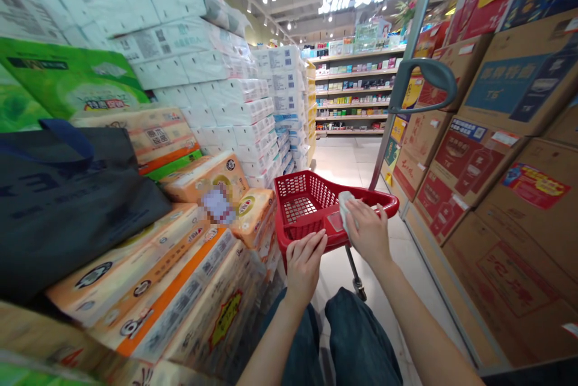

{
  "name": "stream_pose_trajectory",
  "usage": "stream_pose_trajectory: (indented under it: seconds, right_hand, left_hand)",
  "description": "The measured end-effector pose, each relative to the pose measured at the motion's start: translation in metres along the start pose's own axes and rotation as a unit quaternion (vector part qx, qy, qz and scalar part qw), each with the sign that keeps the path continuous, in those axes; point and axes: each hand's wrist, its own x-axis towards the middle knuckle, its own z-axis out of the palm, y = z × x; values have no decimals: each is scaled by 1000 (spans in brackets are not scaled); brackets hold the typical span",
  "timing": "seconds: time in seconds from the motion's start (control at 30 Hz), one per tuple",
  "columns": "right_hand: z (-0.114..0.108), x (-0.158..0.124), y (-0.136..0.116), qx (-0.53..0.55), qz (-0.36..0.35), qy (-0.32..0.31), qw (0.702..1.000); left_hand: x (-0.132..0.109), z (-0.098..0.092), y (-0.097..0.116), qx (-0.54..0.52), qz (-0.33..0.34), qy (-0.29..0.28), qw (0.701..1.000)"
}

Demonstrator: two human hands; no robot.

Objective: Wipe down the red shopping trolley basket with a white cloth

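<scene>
A red plastic shopping cart basket (289,226) with perforated walls sits in front of my knees, its long rim tapering to the right. My left hand (303,262) grips the basket's near rim, fingers together over the edge and the thumb out of sight. My right hand (371,230) presses a crumpled white wipe (345,208) against the rim's top, just left of the tapered end. A pale label lies on the rim between the two hands. Nothing shows inside the basket.
Orange tissue packs (153,289) and a dark tote bag (67,205) crowd the left, below stacked white packs (217,85). Cartons (478,163) line the right. A metal pole with a grey-blue handle (427,82) rises behind the basket. A caster (359,288) stands on the tiled floor.
</scene>
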Motion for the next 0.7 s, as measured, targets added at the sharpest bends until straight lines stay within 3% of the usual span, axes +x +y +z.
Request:
stream_pose_trajectory:
  seconds: [0.1,0.17,0.3,0.37,0.47,0.57,0.63,0.7]
  right_hand:
    - [-4,-8,-31,36,-89,-28,995]
    - [-8,-8,-23,49,-115,-38,991]
    - [-9,-1,26,33,-47,14,998]
    - [-4,-2,29,13,16,58,998]
    - [4,-13,-7,3,31,76,997]
    - [10,-26,-36,34,-65,37,997]
    - [11,-30,-25,40,-113,41,992]
    - [12,-28,4,31,-98,81,991]
  left_hand:
    - [-2,-1,-2,9,8,-1,1000]
    - [-3,-4,-4,15,13,-4,1000]
    - [-5,-5,-5,13,12,-20,1000]
    - [-4,-3,-2,10,6,-18,1000]
    - [-2,0,2,7,1,-1,1000]
    - [-2,0,1,-2,-2,13,1000]
    - [-3,-3,-2,-8,0,7,1000]
    - [-3,-5,-4,-12,1,-5,1000]
